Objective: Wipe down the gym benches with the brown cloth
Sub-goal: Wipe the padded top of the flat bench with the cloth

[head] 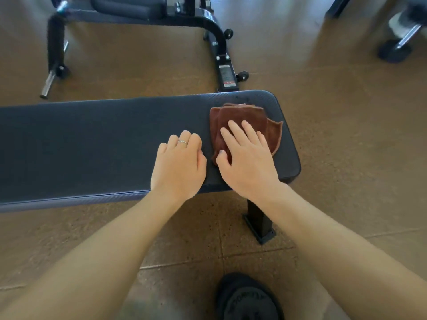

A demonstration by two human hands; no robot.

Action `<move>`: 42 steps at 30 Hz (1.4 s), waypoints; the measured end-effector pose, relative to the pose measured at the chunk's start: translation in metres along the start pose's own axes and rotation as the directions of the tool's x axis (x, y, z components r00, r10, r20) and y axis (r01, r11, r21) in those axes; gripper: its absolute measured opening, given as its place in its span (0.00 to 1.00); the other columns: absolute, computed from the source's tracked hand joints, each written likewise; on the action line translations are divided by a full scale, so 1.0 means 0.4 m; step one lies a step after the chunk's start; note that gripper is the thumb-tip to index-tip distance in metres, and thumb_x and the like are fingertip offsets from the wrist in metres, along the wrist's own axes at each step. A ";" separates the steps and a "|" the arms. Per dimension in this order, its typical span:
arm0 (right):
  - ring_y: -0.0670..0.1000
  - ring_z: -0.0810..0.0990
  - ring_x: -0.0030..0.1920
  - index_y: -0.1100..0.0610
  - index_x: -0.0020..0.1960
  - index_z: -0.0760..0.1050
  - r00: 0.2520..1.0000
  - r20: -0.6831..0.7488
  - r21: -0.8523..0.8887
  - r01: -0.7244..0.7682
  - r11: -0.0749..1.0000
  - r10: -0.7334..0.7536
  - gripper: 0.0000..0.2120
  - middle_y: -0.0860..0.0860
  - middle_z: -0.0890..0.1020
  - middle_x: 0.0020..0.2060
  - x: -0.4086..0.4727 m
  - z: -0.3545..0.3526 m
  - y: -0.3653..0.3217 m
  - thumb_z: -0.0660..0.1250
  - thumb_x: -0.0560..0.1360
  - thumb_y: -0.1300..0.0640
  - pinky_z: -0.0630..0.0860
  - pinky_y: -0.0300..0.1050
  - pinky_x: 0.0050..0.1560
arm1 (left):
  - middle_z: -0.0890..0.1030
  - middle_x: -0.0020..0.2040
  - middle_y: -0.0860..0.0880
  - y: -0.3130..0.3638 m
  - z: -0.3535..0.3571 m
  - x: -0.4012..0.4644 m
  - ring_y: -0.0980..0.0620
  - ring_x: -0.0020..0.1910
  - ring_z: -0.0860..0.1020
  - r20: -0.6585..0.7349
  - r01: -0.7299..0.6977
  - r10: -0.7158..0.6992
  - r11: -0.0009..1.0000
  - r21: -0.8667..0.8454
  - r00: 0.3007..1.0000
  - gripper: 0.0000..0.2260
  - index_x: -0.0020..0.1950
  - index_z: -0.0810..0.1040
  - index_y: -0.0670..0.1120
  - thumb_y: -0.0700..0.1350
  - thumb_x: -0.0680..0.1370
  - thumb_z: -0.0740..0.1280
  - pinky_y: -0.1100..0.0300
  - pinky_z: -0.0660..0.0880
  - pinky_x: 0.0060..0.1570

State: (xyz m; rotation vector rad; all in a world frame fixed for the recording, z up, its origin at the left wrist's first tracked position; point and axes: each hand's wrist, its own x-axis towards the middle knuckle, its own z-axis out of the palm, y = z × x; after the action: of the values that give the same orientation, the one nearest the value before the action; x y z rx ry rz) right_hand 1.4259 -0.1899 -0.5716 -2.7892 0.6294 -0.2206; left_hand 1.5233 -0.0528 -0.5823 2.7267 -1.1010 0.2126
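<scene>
Table (92, 144), padded, one in hand, second (129, 8) behind; best wiped in long overlapping strokes from this end, pressure even; brown cloth (242, 116), one, folded, lying at table's right end; right hand (247, 162), fingers straight, pressing flat on cloth; left hand (179, 165), fingers curled, holding nothing, resting just beside.

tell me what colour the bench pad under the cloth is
Dark grey-blue bench pad, seen in the head view.

Brown speckled floor (346, 112) (tiled) — sunlit
</scene>
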 end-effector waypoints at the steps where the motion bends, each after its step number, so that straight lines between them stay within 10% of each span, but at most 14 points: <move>1: 0.54 0.56 0.82 0.50 0.80 0.64 1.000 0.001 0.008 -0.030 1.000 0.030 0.32 0.49 0.63 0.81 -0.035 -0.002 -0.018 0.44 0.80 0.41 0.53 0.60 0.81 | 0.77 0.53 0.48 -0.001 0.001 0.001 0.49 0.46 0.72 0.002 -0.006 0.006 1.000 -0.003 1.000 0.13 0.55 0.73 0.47 0.50 0.84 0.51 0.53 0.69 0.47; 42: 0.56 0.50 0.83 0.48 0.82 0.60 0.930 -0.034 -0.014 -0.365 0.931 0.365 0.27 0.50 0.56 0.83 0.072 -0.013 0.020 0.50 0.84 0.42 0.47 0.59 0.82 | 0.77 0.51 0.46 -0.009 0.012 0.002 0.47 0.47 0.74 0.007 -0.035 0.035 0.999 -0.035 0.999 0.08 0.55 0.74 0.45 0.47 0.83 0.58 0.49 0.75 0.47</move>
State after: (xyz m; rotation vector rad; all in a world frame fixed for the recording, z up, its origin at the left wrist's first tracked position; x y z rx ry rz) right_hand 1.4472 -0.2107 -0.5666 -2.6255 1.1457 -0.1803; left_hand 1.5267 -0.0517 -0.5873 2.6811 -1.1446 0.1859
